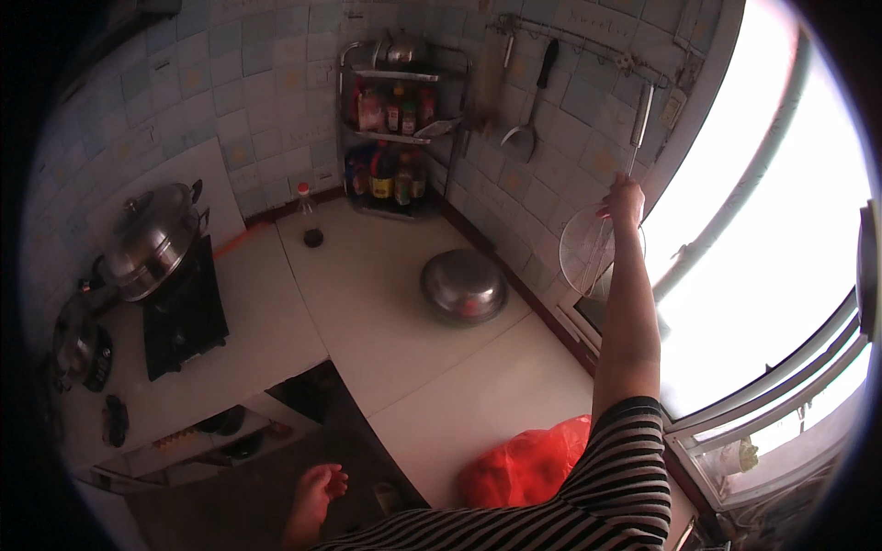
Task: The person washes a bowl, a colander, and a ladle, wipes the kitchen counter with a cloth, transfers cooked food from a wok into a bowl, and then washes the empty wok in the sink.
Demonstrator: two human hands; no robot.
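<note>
My right hand (624,201) is stretched out to the tiled wall beside the window, its fingers around the lower shaft of a long-handled wire skimmer (642,117). The skimmer's metal handle points up to the hook rail, and its round mesh head (582,248) is partly behind my forearm. Low in front of my body is my left hand (322,485), with fingers loosely curled and apart and nothing visible in them. On the counter between them sits a steel bowl (465,286), apparently upside down. A red plastic bag (524,465) lies beside my right sleeve.
A black cooktop (185,324) with a lidded steel pot (155,241) stands left. A bottle of dark liquid (312,231) is near the corner rack (396,138) of condiments. A spatula (527,134) hangs from the rail (579,38). The bright window (751,227) borders the right side.
</note>
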